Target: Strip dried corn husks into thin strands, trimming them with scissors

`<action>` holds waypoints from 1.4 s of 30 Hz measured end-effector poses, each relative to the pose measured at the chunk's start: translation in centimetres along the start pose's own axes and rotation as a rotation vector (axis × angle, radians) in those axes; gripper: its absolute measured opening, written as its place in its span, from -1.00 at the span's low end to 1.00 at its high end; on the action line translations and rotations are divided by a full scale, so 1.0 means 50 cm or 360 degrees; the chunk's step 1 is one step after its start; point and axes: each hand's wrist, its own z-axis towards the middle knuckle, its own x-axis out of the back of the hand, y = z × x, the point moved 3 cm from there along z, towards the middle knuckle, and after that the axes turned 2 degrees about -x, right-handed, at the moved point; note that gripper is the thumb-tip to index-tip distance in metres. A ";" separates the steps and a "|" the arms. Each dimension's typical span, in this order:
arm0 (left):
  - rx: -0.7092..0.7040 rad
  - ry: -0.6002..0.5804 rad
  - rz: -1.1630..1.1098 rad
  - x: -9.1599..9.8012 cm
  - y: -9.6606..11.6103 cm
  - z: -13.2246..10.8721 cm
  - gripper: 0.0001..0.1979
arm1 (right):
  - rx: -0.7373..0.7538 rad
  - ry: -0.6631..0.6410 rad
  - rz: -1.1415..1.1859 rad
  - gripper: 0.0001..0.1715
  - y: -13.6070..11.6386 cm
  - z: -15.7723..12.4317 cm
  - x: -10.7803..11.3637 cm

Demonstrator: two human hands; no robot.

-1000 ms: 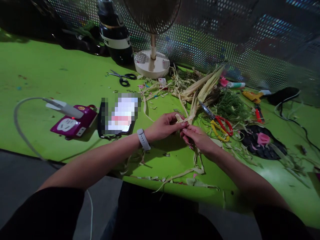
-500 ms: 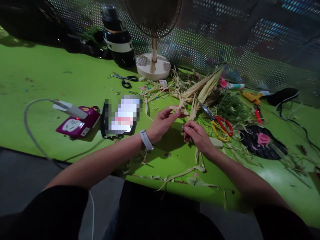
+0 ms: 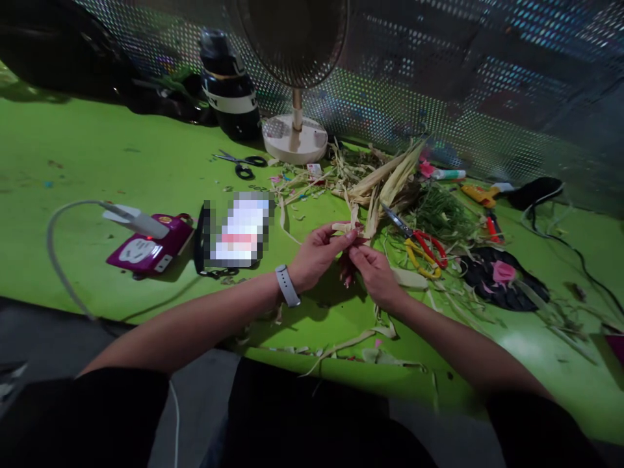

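Note:
A pale dried corn husk strip (image 3: 344, 227) is pinched in my left hand (image 3: 312, 261), between thumb and fingers; a grey band circles that wrist. My right hand (image 3: 379, 278) meets it, its closed thumb and forefinger at the strip's lower right end. Part of the strip is hidden by the fingers. Just beyond both hands lies a bundle of dry corn husks (image 3: 397, 179). Scissors with red and yellow handles (image 3: 425, 250) lie to the right of my right hand, blades pointing toward the husks.
Left are a phone (image 3: 238, 231) and a purple power strip (image 3: 151, 250) with a cable. Behind stand a fan (image 3: 295, 140) and a black bottle (image 3: 231, 97), near black-handled scissors (image 3: 241, 162). Right lie green fibres (image 3: 446, 211), a yellow glue gun (image 3: 480, 194) and a black round piece (image 3: 502, 289).
My right hand has moved left and up to my left hand, and its fingertips now touch the husk strip. The left hand keeps its pinch. The view has shifted slightly.

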 end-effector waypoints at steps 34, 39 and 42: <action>0.0313 -0.0301 0.0199 0.009 0.009 0.013 -0.66 | 0.0224 0.0208 -0.0718 -0.41 -0.097 0.014 0.101; 0.0338 -0.0447 0.0374 0.002 0.004 0.008 -0.70 | -0.0070 -0.0048 -0.0399 -0.44 -0.059 0.029 0.071; 0.0379 -0.0514 0.0424 0.008 0.010 0.011 -0.71 | -0.0225 -0.0091 -0.0192 -0.48 -0.044 0.026 0.066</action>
